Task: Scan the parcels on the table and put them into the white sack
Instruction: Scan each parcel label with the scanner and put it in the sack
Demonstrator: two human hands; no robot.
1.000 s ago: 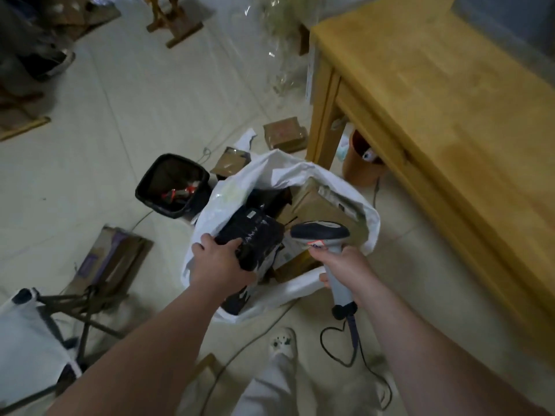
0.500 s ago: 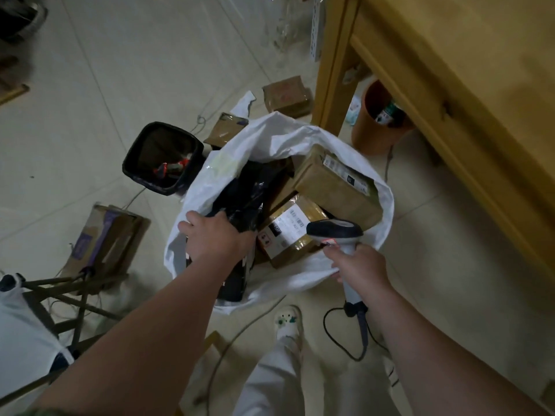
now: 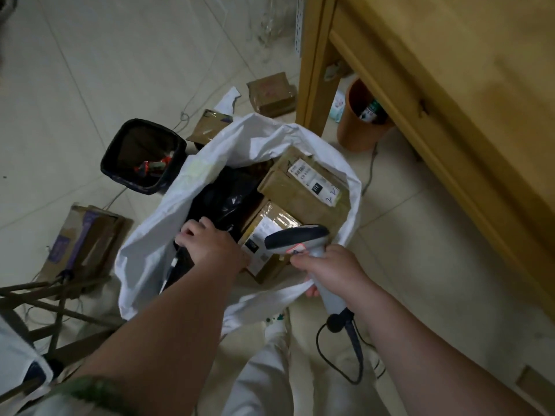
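- Down inside the white sack (image 3: 144,259), the left hand (image 3: 210,246) curls its fingers round a black plastic-wrapped parcel (image 3: 219,196), seemingly tucking it into the sack's left side.
- At the sack's near rim, the right hand (image 3: 330,271) clasps a handheld barcode scanner (image 3: 295,238), apparently ready for the next label. It may pinch the rim too.
- Two labelled cardboard parcels (image 3: 303,190) fill the sack's right side, leaving room for the black one.

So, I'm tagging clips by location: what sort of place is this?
Likely a room at home, not a warehouse: tiled floor, a wooden table, a small black bin beside the white sack of parcels.
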